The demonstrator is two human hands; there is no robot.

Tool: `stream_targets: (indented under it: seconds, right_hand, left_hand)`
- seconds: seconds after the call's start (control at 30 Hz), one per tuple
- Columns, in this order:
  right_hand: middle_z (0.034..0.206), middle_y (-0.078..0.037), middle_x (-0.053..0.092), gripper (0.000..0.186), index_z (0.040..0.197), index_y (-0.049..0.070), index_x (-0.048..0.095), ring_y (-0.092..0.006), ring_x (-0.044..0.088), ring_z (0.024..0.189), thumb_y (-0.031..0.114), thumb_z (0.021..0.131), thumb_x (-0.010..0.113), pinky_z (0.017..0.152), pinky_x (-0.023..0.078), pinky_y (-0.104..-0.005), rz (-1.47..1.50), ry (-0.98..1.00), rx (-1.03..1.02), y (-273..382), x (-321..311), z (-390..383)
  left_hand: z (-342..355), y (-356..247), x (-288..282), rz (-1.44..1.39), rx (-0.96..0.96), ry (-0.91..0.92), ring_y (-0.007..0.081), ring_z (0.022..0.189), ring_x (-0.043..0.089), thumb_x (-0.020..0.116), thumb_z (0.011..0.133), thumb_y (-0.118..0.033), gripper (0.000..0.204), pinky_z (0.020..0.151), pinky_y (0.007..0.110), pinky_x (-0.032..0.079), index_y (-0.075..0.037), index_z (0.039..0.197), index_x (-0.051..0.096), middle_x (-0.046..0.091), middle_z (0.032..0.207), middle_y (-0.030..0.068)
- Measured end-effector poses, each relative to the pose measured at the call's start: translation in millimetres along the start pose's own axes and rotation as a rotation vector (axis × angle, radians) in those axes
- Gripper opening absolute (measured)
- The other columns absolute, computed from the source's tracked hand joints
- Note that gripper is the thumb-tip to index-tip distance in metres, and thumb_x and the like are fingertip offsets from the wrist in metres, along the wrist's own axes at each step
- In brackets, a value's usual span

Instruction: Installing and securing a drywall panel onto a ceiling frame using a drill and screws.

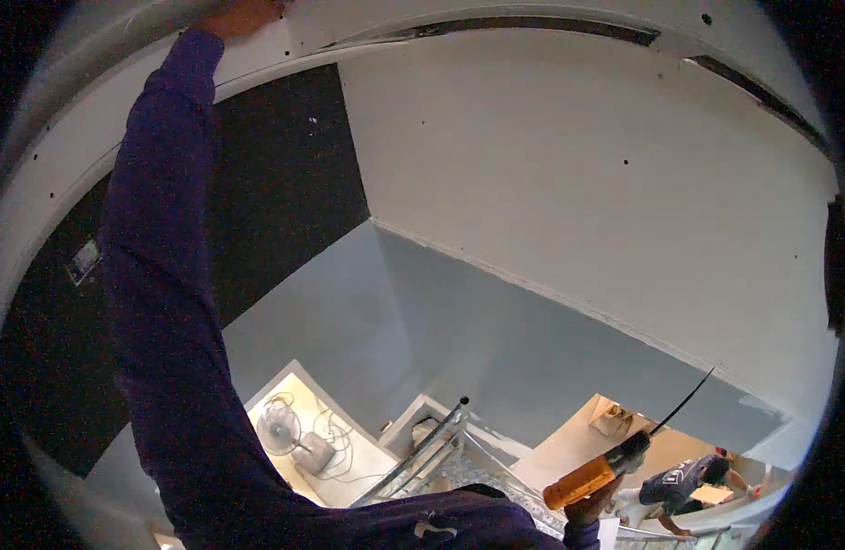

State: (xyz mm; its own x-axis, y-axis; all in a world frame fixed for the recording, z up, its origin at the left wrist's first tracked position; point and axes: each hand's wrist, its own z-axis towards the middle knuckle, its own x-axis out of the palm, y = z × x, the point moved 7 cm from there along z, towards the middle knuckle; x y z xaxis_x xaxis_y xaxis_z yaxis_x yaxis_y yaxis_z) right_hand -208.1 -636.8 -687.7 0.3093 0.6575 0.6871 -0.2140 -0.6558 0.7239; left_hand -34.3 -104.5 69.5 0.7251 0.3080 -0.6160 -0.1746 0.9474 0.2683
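My left hand (239,16) reaches up along the purple-sleeved arm to the white board edge (287,38) at the top, resting against it; its fingertips are too unclear to read. My right hand (589,504) is low on the right, closed around an orange tool (576,482) with a black front end and a long, thin, dark blade or rod pointing up to the right. A dark slot (532,27) runs along the white surface overhead, with small dark holes nearby. A dark panel (276,183) lies beside my left arm, bordering the pale ceiling (578,165).
Below are a metal railing (418,451), a lit recess with a fan (279,427) and tangled cables, and grey walls (477,321). At the lower right, another person (674,486) in dark top bends over by an orange-lit opening.
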Motion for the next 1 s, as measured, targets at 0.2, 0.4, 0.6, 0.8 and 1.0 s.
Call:
stream_targets:
  seconds: [0.2, 0.4, 0.6, 0.8, 1.0]
  right_hand:
    - [0.116, -0.007, 0.063, 0.061, 0.139, 0.015, 0.046, -0.0192, 0.063, 0.099, 0.058, 0.097, 0.052, 0.084, 0.055, -0.0371, 0.115, 0.258, -0.148, 64.8, -16.7, 32.4]
    - [0.100, -0.005, 0.064, 0.048, 0.120, 0.013, 0.061, -0.0159, 0.061, 0.082, 0.055, 0.097, 0.055, 0.070, 0.051, -0.0315, -0.762, -0.306, -0.571, 195.1, 165.0, -59.8]
    - [0.123, -0.008, 0.059, 0.040, 0.138, 0.003, 0.046, -0.0153, 0.056, 0.104, 0.019, 0.102, 0.045, 0.096, 0.043, -0.0268, -0.753, 0.278, -0.794, 254.9, 310.3, -101.9]
    - [0.128, -0.015, 0.059, 0.054, 0.145, -0.003, 0.039, -0.0199, 0.057, 0.103, 0.029, 0.102, 0.046, 0.088, 0.049, -0.0302, -0.808, 0.645, -0.850, 379.5, 384.7, -114.8]
    - [0.127, -0.015, 0.059, 0.053, 0.144, -0.003, 0.040, -0.0200, 0.057, 0.102, 0.029, 0.102, 0.046, 0.087, 0.049, -0.0304, -1.364, 0.416, -1.148, 377.3, 613.1, -161.3]
  left_hand:
    - [-1.8, 25.9, 5.0, -0.149, 0.027, -0.118, 0.0368, 0.124, 0.055, 0.060, 0.096, -0.030, 0.050, 0.104, 0.045, 0.044, 0.001, 0.134, 0.054, 0.058, 0.134, 0.0229]
    - [0.9, -2.7, -9.5, -0.415, 0.182, -0.374, 0.0357, 0.111, 0.062, 0.054, 0.100, -0.030, 0.043, 0.098, 0.044, 0.047, 0.004, 0.127, 0.059, 0.065, 0.121, 0.0228]
    - [-21.9, -57.4, 10.0, -0.736, 0.185, -0.731, 0.0360, 0.089, 0.066, 0.052, 0.100, -0.036, 0.045, 0.083, 0.045, 0.050, 0.007, 0.103, 0.066, 0.069, 0.099, 0.0238]
    - [-16.3, -49.4, 1.7, -0.719, 0.153, -0.945, 0.0349, 0.069, 0.066, 0.051, 0.100, -0.039, 0.052, 0.070, 0.048, 0.052, 0.004, 0.076, 0.068, 0.068, 0.075, 0.0207]
    - [4.5, -35.9, 12.2, -0.648, 0.090, -0.944, 0.0367, 0.061, 0.066, 0.044, 0.101, -0.047, 0.063, 0.062, 0.050, 0.053, 0.002, 0.068, 0.068, 0.066, 0.066, 0.0216]
